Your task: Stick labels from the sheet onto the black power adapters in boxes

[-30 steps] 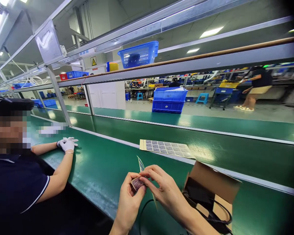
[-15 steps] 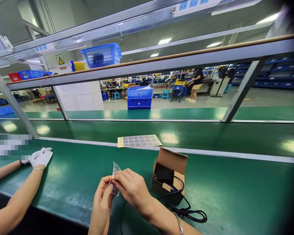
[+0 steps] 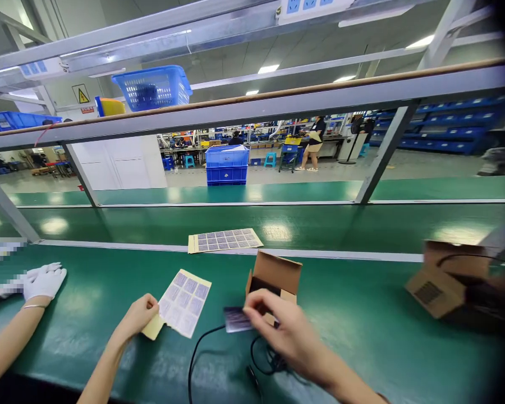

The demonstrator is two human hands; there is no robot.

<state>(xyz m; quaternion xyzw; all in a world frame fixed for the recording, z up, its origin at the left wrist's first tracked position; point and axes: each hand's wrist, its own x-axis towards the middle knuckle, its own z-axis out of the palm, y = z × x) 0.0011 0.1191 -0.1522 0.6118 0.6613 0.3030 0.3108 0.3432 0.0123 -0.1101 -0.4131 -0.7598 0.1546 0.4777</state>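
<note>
**Narrowly pinched: a label close to a cord**

The label (image 3: 236, 320) was at the near left of the open box (image 3: 283, 273), apparently in the air, its right end between the thumb and fingers of the right hand (image 3: 284, 332). With only that end gripped, the free part could, I judged, have curled or folded over; if its back was tacky, it might have clung to a fingertip or to the cord (image 3: 191, 365), which in view ran right up to its near left corner. Its long axis seemed to run left to right, the free end pointing left; blur hid the print.

Farther left, the left hand (image 3: 139, 314) had thumb and fingers closed on the left edge of a sheet (image 3: 185, 303), which slanted toward the far right; a hard tug could have creased it. Another sheet (image 3: 225, 240) lay beyond, a second box (image 3: 435, 289) well to the right, a co-worker's gloved hands (image 3: 44, 283) well to the left.
</note>
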